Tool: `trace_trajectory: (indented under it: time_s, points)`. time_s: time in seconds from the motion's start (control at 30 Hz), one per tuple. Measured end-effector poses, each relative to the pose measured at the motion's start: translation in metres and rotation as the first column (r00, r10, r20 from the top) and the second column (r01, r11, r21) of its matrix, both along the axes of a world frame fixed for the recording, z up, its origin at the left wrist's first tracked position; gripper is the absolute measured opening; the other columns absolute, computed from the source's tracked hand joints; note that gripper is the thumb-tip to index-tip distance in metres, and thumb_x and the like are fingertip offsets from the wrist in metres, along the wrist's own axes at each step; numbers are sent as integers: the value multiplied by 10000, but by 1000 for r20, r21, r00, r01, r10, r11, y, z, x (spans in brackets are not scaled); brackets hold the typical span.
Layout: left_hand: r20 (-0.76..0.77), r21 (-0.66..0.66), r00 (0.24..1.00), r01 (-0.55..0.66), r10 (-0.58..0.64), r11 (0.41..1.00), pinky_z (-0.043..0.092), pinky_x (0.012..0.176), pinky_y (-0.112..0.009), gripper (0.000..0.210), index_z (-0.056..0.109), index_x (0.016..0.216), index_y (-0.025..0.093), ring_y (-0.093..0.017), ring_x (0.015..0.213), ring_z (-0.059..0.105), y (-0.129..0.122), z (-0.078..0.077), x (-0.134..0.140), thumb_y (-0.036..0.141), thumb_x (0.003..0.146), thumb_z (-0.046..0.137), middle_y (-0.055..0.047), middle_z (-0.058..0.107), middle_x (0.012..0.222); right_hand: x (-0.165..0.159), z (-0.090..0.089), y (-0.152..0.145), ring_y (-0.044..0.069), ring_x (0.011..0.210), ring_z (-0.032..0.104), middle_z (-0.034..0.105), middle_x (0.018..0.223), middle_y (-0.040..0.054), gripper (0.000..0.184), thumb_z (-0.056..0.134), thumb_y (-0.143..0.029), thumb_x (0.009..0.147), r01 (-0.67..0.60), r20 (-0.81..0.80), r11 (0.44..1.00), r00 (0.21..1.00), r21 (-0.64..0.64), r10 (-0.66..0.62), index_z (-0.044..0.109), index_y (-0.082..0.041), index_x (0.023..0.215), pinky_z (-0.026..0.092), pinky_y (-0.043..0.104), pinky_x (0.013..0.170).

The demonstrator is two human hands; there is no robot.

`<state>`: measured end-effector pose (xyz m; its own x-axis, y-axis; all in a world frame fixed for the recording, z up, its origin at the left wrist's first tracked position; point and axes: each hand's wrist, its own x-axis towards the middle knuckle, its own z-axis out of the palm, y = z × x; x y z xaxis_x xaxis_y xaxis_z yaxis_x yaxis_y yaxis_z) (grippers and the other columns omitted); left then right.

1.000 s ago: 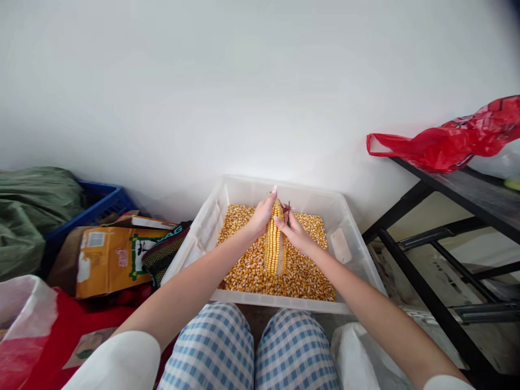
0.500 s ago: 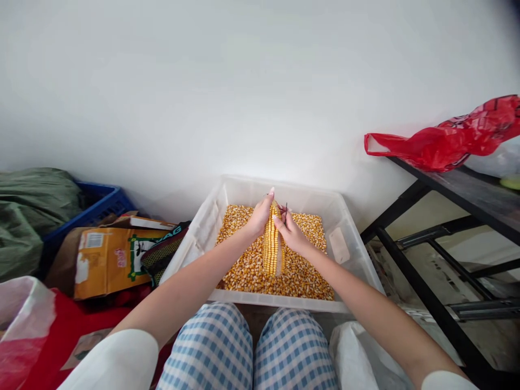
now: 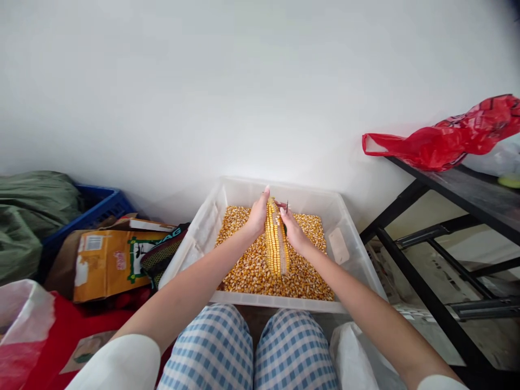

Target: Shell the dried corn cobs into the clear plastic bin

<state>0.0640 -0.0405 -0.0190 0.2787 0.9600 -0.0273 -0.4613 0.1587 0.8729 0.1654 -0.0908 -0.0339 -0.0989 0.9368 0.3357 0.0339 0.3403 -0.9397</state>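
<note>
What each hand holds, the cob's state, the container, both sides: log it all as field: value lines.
Left hand: grips the corn cob near its far end
Right hand: beside the cob; thin dark item at its fingers, unidentifiable
Cob: rows of kernels, pale bare strip along right side
Container: translucent tub, loose kernels inside
Left side: blue crate, orange box
Right side: black rack, red bag on top

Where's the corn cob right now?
In the head view, the corn cob is near the middle, between the left hand and right hand, over loose kernels in the plastic bin.
</note>
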Motion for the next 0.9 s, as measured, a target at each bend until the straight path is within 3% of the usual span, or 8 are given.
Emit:
trace_trajectory:
  time_s: [0.2,0.33,0.5,0.73,0.9]
  points:
    - [-190,256,974,-75,126,964,441,687,-279,481,603,719,123,-167,679,570,-5,-8,5,586,729,472,-48,619,662,-7,0,4,185,1163,449,554,1192,27,425,444,-490,813,58,-64,997,996,-41,-60,510,-225,1138,329,338,1002]
    - [-220,310,960,-100,174,945,429,700,-284,481,597,704,122,-169,690,551,-7,-14,7,581,741,457,-44,603,663,-4,-13,3,193,1084,511,580,1146,45,404,431,-507,811,175,6,982,985,-73,-175,515,-231,1093,382,349,944]
    - [-209,341,955,-128,208,931,417,773,-292,477,612,758,126,-178,757,551,-9,-12,7,567,766,430,-48,618,725,1,-19,4,201,1084,509,594,1113,49,393,366,-520,834,284,123,959,952,-19,-279,546,-242,1044,335,369,973]
    - [-232,332,950,-122,206,935,421,755,-287,476,617,761,125,-175,742,554,-10,-11,9,556,779,416,-40,622,705,-1,-8,6,186,1123,481,582,1151,35,433,390,-520,827,150,-7,988,989,-41,-151,543,-222,1102,330,347,986]
    - [-211,324,965,-79,154,943,422,761,-281,465,628,774,123,-181,766,569,-12,-10,8,539,784,419,-45,638,731,0,-15,6,190,1071,514,592,1132,34,426,436,-537,798,163,13,981,987,-103,-162,548,-234,1076,357,354,961]
